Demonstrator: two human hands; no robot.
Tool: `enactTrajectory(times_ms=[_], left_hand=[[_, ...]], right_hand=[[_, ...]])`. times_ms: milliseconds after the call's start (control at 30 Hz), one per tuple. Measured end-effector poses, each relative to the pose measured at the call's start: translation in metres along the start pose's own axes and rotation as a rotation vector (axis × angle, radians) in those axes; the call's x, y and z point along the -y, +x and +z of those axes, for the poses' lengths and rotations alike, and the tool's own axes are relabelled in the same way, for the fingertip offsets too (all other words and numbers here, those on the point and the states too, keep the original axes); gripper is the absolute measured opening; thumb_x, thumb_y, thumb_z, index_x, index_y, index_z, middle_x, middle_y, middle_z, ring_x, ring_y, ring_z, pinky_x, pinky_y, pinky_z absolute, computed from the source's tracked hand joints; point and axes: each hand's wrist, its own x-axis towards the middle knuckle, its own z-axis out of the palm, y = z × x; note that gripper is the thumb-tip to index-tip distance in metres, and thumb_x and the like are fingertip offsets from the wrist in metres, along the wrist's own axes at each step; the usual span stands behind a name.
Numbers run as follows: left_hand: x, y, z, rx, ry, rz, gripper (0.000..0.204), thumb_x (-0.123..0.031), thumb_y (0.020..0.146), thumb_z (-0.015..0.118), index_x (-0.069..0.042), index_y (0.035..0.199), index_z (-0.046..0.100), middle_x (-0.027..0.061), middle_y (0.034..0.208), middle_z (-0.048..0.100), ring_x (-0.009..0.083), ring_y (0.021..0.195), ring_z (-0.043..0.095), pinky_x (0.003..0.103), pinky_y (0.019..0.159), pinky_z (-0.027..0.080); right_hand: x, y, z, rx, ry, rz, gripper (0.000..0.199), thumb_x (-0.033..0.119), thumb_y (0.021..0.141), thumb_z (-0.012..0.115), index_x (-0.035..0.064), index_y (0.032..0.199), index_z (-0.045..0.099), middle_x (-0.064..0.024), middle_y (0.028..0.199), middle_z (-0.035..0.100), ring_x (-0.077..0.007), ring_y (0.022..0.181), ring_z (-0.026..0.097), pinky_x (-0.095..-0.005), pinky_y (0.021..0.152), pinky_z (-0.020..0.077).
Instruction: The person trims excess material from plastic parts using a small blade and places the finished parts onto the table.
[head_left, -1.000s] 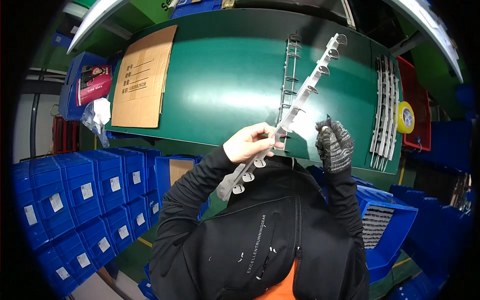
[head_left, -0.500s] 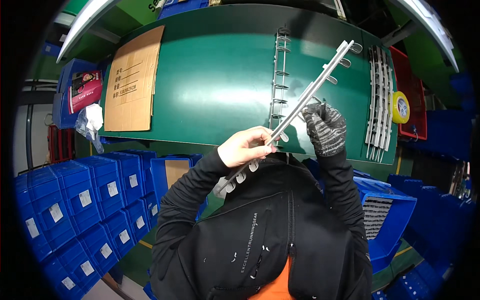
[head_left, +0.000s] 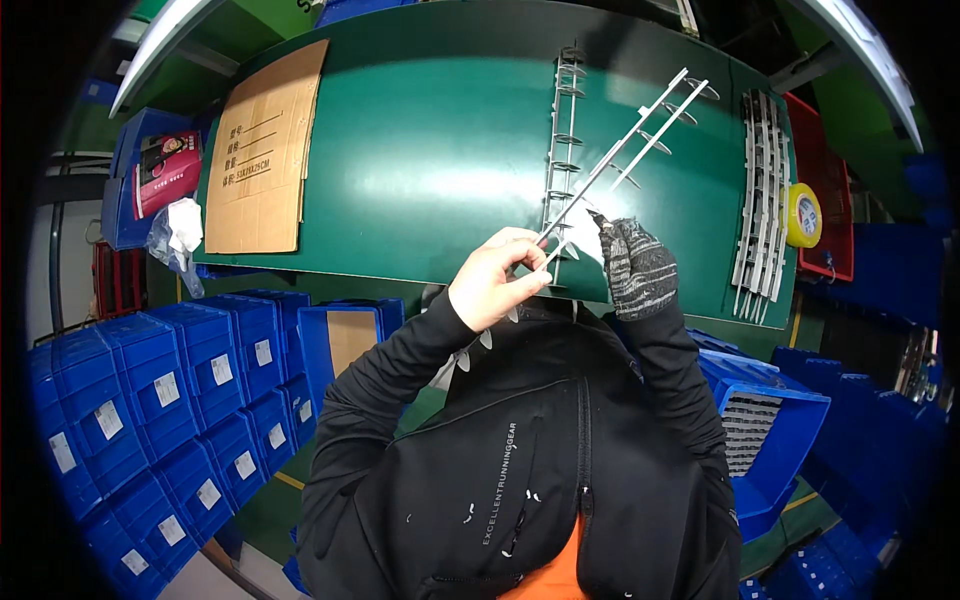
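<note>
My bare left hand [head_left: 495,280] grips the lower end of a long white plastic strip [head_left: 640,125] with hook-like tabs. The strip slants up to the right over the green table [head_left: 430,150] and shows edge-on. My right hand [head_left: 635,268], in a grey knit glove, is closed beside the strip just right of my left hand. It pinches what looks like a small pointed tool [head_left: 597,218] against the strip. A second similar strip [head_left: 563,130] lies flat on the table behind the held one.
A stack of white strips [head_left: 760,190] lies at the table's right end, beside a yellow tape roll [head_left: 802,215] and a red bin [head_left: 835,200]. A cardboard sheet [head_left: 265,150] covers the left end. Blue bins stand at lower left [head_left: 150,390] and right [head_left: 770,430].
The held strip has turned from its flat side to edge-on and lies steeper. Both hands have stayed on it, with the gloved hand closer to the left hand.
</note>
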Motion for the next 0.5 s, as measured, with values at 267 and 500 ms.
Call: enactTrajectory(times_ms=[267,500], left_hand=[[-0.016,0.003,0.003,-0.077,0.036,-0.168,0.011,-0.01,0.072,0.06,-0.003,0.078,0.054,0.0102,0.102,0.048,0.018,0.088,0.049,0.028,0.076,0.041],[-0.014,0.011,0.016,-0.185,0.474,0.196,0.018,-0.008,0.07,0.062,-0.003,0.087,0.055,0.0153,0.106,0.047,0.0265,0.09,0.05,0.033,0.078,0.041]], right_hand=[[0.006,-0.011,0.001,0.195,0.317,0.047,0.016,0.012,0.081,0.049,0.0001,0.085,0.059,-0.0137,0.068,0.056,-0.0228,0.057,0.054,-0.0329,0.053,0.0422],[0.015,0.004,0.02,-0.087,0.46,0.323,0.012,0.013,0.08,0.055,0.0013,0.079,0.058,-0.0016,0.056,0.048,-0.0066,0.051,0.043,-0.0241,0.046,0.0351]])
